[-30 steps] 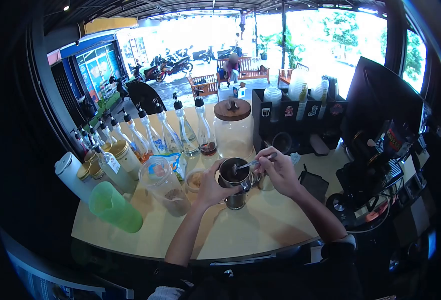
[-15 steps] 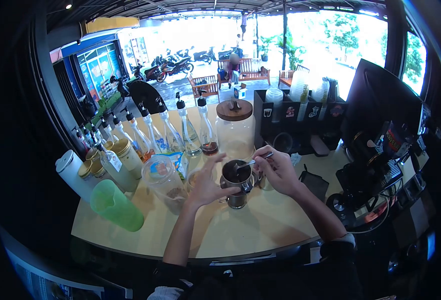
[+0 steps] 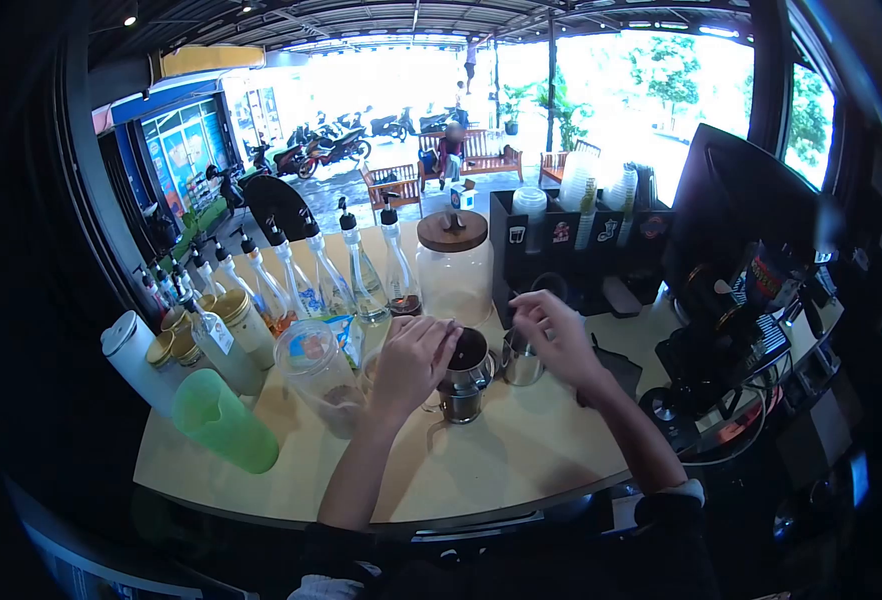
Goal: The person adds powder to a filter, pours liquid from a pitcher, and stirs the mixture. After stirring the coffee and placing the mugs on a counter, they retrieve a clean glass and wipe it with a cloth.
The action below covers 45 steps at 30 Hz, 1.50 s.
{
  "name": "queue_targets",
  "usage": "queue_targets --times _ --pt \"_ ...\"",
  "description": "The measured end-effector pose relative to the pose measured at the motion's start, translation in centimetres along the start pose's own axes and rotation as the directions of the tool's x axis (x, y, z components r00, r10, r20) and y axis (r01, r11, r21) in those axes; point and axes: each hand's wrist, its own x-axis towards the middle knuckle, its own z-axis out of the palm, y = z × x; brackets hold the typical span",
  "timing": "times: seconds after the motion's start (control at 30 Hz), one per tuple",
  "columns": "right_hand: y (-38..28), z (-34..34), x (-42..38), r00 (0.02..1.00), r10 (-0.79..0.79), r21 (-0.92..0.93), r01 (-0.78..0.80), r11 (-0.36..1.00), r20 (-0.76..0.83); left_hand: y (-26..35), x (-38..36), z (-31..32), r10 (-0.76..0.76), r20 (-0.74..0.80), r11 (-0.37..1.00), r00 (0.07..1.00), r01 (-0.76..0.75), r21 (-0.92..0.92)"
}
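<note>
A metal drip filter (image 3: 479, 378) with dark grounds inside stands upright on a small cup (image 3: 461, 407) at the middle of the counter. My left hand (image 3: 413, 362) is at the filter's left rim, fingers bent and pressed together; whatever they may hold is hidden. My right hand (image 3: 558, 340) is over a metal pitcher (image 3: 523, 366), just right of the filter. Its fingers are curled, with a small dark tip beside them. The spoon is not clearly visible. Left of my left hand stands a clear plastic jar (image 3: 319, 375).
Pump bottles (image 3: 366, 280) line the counter's back left. A wooden-lidded glass jar (image 3: 453, 270) stands behind the filter. A green jug (image 3: 226, 420) is at left. A black cup organizer (image 3: 586, 235), a monitor (image 3: 751, 200) and a coffee machine (image 3: 721, 350) stand at right.
My right hand has left the filter, where it held a spoon in the grounds, and is over the pitcher. My left hand's fingers have gone from spread to drawn together at the rim.
</note>
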Motion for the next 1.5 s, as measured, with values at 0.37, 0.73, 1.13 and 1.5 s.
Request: queue_targets --times 0.37,0.73,1.13,1.5 --pt "12.6 -0.7 -6.3 0.874 0.487 -0.163 -0.481 0.861 -0.007 -0.8 -0.7 -0.9 -0.142 -0.133 0.985 0.981 0.127 -0.118" --pt "14.7 1.2 -6.0 0.883 0.449 0.338 -0.384 0.859 -0.139 -1.0 -1.1 -0.9 -0.304 -0.233 0.935 0.924 0.243 -0.257" --pt "5.5 -2.9 0.9 0.963 0.212 0.412 -0.127 0.902 -0.169 -1.2 -1.2 -0.3 -0.333 -0.287 0.92 0.898 0.243 -0.308" --pt "1.1 -1.9 4.2 0.99 0.138 0.475 -0.133 0.87 0.023 -1.6 -1.6 -0.1 -0.306 -0.323 0.934 0.896 0.217 -0.285"
